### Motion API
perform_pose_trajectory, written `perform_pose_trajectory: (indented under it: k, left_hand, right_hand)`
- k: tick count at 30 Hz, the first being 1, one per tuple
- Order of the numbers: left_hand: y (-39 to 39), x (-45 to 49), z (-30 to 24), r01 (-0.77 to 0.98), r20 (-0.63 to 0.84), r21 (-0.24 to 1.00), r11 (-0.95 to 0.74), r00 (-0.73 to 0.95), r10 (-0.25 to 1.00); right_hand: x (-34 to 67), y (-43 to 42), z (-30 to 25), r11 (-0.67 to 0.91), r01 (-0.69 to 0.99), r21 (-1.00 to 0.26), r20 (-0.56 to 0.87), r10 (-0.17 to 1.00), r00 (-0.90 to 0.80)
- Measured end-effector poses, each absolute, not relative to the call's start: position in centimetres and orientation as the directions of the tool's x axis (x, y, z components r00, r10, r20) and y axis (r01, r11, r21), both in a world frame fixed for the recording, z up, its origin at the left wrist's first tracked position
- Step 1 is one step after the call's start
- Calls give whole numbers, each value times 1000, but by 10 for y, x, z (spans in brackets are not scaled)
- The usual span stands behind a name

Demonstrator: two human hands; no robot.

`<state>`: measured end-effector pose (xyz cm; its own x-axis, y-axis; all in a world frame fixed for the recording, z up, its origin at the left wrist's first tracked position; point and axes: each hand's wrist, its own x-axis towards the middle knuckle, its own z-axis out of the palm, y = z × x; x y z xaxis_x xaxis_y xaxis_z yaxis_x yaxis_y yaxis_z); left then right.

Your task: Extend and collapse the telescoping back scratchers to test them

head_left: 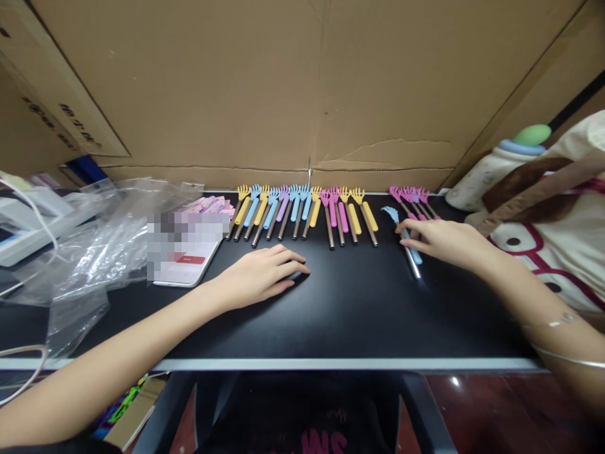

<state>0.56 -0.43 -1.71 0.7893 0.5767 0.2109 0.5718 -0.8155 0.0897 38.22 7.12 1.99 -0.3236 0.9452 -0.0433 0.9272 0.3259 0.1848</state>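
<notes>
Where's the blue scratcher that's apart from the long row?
Right of centre in the head view, the blue scratcher is in the right hand, in front of the pink bunch.

Moderate light, soft glare on black tabletop (340,290), glints on clear plastic (120,233), stretched edges, phone (182,277) partly pixelated.

Blue scratcher (413,263): rod of bright, polished metal; claw and grip of smooth coloured plastic. Scratchers in the row (307,207): same make, metal rods with a duller sheen. Table (331,315): black, smooth, semi-gloss top (a soft patch of glare at its middle). Backing panel (274,94): matt brown cardboard, creased low down. Bag (118,233): clear, crinkled, glossy plastic film. Bracelet (574,363): thin, shiny metal. Floor (501,410): dark red, glossy
</notes>
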Motion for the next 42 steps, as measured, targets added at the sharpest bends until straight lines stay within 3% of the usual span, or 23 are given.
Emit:
perform_pose_trajectory:
  k: [8,18,26,33,37,42]
  left_hand:
    - [-3,6,-18,570,211,95,-816,790,576]
    - [-3,5,-18,559,236,100,-823,790,566]
    - [-2,5,-21,560,241,101,-822,788,567]
    - [-3,5,-21,569,227,84,-818,788,572]
    - [-2,5,-21,567,227,77,-820,791,568]
    - [-3,6,-17,552,323,29,-833,784,531]
  right_hand:
    - [382,14,19,300,946,120,-66,954,-294]
    - [407,14,18,224,972,75,-164,964,-209]
    - [387,-5,10,74,959,273,-152,988,-33]
    - [386,-10,-3,98,966,238,-31,995,-93]
    - [378,-10,6,106,975,193,110,986,-129]
    - [339,-5,16,292,945,149,179,931,-317]
